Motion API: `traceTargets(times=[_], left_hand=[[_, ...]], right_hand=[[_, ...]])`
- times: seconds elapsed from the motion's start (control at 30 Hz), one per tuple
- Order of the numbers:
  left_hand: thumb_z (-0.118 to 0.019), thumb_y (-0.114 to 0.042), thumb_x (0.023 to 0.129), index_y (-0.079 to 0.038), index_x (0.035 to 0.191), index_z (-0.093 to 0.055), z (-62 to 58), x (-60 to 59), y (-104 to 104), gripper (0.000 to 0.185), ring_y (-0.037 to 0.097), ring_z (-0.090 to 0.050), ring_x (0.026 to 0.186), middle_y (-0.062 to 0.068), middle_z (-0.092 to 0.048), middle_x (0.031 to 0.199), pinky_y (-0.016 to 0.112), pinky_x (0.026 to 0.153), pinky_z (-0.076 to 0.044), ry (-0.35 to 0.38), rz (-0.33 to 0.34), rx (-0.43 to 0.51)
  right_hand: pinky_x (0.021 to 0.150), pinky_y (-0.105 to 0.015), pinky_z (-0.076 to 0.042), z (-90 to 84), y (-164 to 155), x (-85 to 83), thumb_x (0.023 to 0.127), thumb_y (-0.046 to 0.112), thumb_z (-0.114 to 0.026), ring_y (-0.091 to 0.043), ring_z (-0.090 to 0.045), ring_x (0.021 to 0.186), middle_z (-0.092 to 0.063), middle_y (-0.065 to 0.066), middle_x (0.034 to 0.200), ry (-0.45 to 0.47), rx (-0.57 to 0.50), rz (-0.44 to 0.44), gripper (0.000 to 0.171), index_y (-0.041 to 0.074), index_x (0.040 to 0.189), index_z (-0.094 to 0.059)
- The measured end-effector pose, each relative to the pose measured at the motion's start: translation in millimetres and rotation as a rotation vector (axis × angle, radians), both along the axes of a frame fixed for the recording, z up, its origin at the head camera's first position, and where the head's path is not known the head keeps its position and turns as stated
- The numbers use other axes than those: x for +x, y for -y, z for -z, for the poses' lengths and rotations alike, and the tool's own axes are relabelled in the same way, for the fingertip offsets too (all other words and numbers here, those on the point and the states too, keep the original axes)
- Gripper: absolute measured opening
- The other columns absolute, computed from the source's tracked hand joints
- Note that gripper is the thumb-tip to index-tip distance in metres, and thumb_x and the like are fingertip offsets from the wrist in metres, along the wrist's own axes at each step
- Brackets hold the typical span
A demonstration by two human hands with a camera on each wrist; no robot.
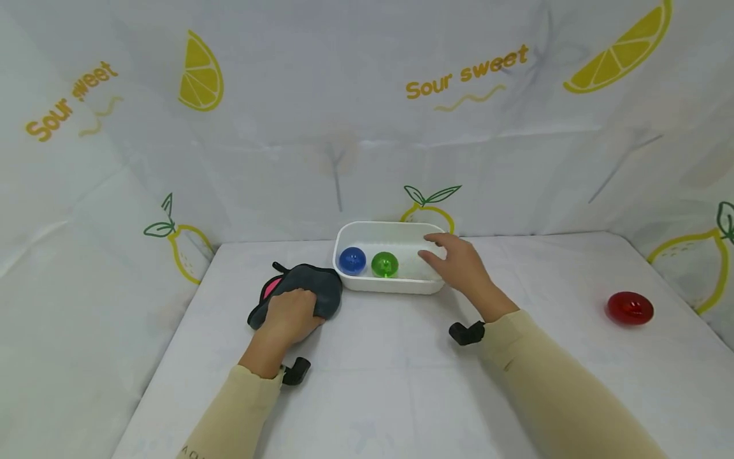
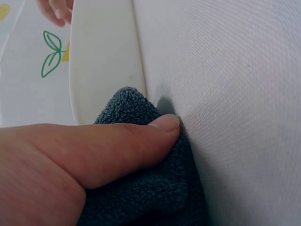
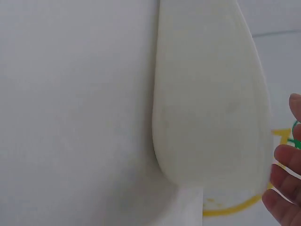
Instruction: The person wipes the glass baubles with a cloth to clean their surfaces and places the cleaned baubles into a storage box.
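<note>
Two glossy balls, one blue (image 1: pixel 352 260) and one green (image 1: pixel 384 264), already sit in the white rectangular plastic tub (image 1: pixel 395 288); a third, red ball (image 1: pixel 629 308) lies well apart on the white-covered bench (image 1: pixel 401 382), near its right edge. The left hand (image 1: pixel 291 313) curls round a dark grey terry cloth (image 1: pixel 312 290) with a pink patch, touching the tub's left end. The right hand (image 1: pixel 459 264) hovers with fingers loose over the tub's right rim, holding nothing. I judge the red ball is what is left. Printed lemon walls close three sides; open bench lies between tub and red ball.
</note>
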State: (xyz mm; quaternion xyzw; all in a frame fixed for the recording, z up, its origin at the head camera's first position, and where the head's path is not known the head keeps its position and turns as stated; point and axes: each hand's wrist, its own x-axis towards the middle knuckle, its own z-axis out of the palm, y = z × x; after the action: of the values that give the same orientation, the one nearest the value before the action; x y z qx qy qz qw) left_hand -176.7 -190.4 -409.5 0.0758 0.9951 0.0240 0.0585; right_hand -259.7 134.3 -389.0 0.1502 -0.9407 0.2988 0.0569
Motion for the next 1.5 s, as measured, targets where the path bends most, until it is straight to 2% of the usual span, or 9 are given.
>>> traceTargets(times=[0.23, 0.43, 0.67, 0.83, 1.1, 1.2, 1.4, 1.5], left_hand=[[-0.079, -0.037, 0.082, -0.005, 0.106, -0.072, -0.8, -0.3, -1.7, 0.041, 0.028, -0.066, 0.093, 0.011, -0.071, 0.100, 0.056, 0.083, -0.053, -0.008, 0.006, 0.003], [-0.079, -0.037, 0.082, -0.004, 0.105, -0.072, -1.0, 1.1, -1.7, 0.041, 0.028, -0.067, 0.092, 0.011, -0.071, 0.100, 0.056, 0.082, -0.053, -0.007, -0.006, 0.001], [-0.079, -0.037, 0.082, -0.004, 0.104, -0.071, -0.4, 3.2, -1.1, 0.041, 0.028, -0.067, 0.090, 0.011, -0.071, 0.098, 0.055, 0.081, -0.054, -0.027, -0.008, 0.007], [-0.080, -0.036, 0.081, -0.004, 0.103, -0.071, 0.2, 4.6, -1.0, 0.040, 0.027, -0.067, 0.087, 0.011, -0.071, 0.096, 0.054, 0.078, -0.054, -0.039, -0.010, 0.012], [-0.080, -0.036, 0.081, -0.004, 0.104, -0.072, 4.0, 5.0, -1.8, 0.041, 0.027, -0.066, 0.088, 0.011, -0.071, 0.097, 0.054, 0.080, -0.054, -0.043, -0.007, 0.017], [-0.080, -0.035, 0.081, -0.004, 0.104, -0.072, 6.0, 5.6, -1.5, 0.040, 0.027, -0.066, 0.088, 0.011, -0.071, 0.097, 0.055, 0.081, -0.054, -0.046, -0.007, 0.022], [-0.080, -0.035, 0.081, -0.004, 0.103, -0.072, 6.2, 5.3, -1.5, 0.039, 0.027, -0.066, 0.087, 0.011, -0.071, 0.096, 0.055, 0.082, -0.054, -0.055, -0.008, 0.028], [-0.081, -0.035, 0.080, -0.004, 0.102, -0.072, 4.4, 4.5, -1.2, 0.039, 0.027, -0.066, 0.087, 0.011, -0.071, 0.095, 0.056, 0.081, -0.054, -0.061, -0.006, 0.027]], right_hand=[[0.102, -0.062, -0.041, -14.6, -78.6, 9.5, 0.098, 0.044, -0.057, -0.044, -0.047, 0.130, -0.053, -0.023, 0.140, -0.044, 0.073, 0.127, 0.055, 0.005, 0.137, -0.054], [0.103, -0.067, -0.034, -22.2, -145.3, 26.7, 0.098, 0.041, -0.058, -0.051, -0.039, 0.130, -0.047, -0.031, 0.141, -0.034, 0.166, 0.179, 0.058, 0.001, 0.139, -0.050], [0.102, -0.069, -0.027, -13.6, -217.6, 46.5, 0.096, 0.057, -0.052, -0.056, -0.030, 0.129, -0.038, -0.036, 0.141, 0.027, 0.291, 0.232, 0.076, -0.004, 0.142, -0.042], [0.098, -0.071, -0.029, -0.6, -254.4, 57.9, 0.094, 0.059, -0.055, -0.057, -0.033, 0.124, -0.036, -0.041, 0.137, 0.071, 0.364, 0.263, 0.084, -0.009, 0.140, -0.039], [0.085, -0.073, -0.042, 16.9, -290.3, 73.2, 0.091, 0.065, -0.054, -0.059, -0.039, 0.107, -0.036, -0.045, 0.128, 0.216, 0.395, 0.317, 0.096, -0.016, 0.139, -0.033], [0.079, -0.070, -0.046, 21.5, -294.8, 76.5, 0.091, 0.063, -0.055, -0.059, -0.042, 0.102, -0.038, -0.046, 0.121, 0.240, 0.405, 0.324, 0.095, -0.018, 0.136, -0.033], [0.080, -0.071, -0.045, 29.9, -302.1, 83.1, 0.090, 0.061, -0.058, -0.060, -0.039, 0.102, -0.036, -0.047, 0.118, 0.257, 0.366, 0.383, 0.100, -0.020, 0.139, -0.025], [0.078, -0.071, -0.045, 29.7, -306.7, 85.5, 0.088, 0.062, -0.060, -0.059, -0.039, 0.100, -0.038, -0.046, 0.117, 0.266, 0.353, 0.403, 0.102, -0.021, 0.138, -0.026]])
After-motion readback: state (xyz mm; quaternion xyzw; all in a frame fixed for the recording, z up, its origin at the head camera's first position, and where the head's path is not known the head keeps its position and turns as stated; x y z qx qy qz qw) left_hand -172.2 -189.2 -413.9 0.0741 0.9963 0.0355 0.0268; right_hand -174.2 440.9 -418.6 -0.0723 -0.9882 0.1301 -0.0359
